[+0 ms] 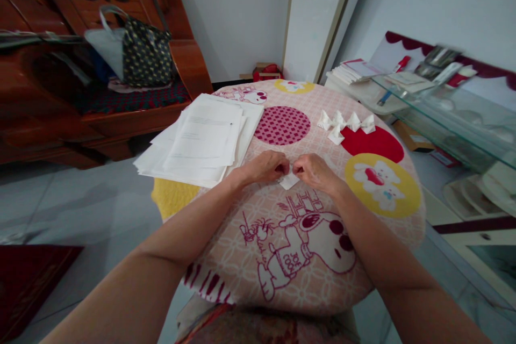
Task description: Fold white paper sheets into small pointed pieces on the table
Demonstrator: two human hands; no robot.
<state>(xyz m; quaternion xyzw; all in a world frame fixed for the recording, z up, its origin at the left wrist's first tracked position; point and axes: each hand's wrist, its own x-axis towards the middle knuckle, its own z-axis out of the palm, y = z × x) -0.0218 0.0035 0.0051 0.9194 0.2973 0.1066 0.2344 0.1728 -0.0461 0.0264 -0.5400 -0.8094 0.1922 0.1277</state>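
A small folded piece of white paper (288, 181) lies on the round table in front of me. My left hand (269, 165) is closed at its left side, fingertips pinching the paper's edge. Opposite it, my right hand (313, 170) is closed on the right edge. The curled fingers partly hide the paper. Several small folded white paper shapes (353, 122) stand together beyond my right hand, one of them (336, 135) a little nearer to me. To the left of my hands is a stack of white paper sheets (201, 137), the top one faintly printed.
A patterned cloth (250, 226) covers the round table (314, 287). On the right stands a glass shelf (451, 118) with cups and papers. A wooden bench (133, 129) with a dark patterned bag (147, 54) is at the left. A red mat (32, 285) lies on the floor.
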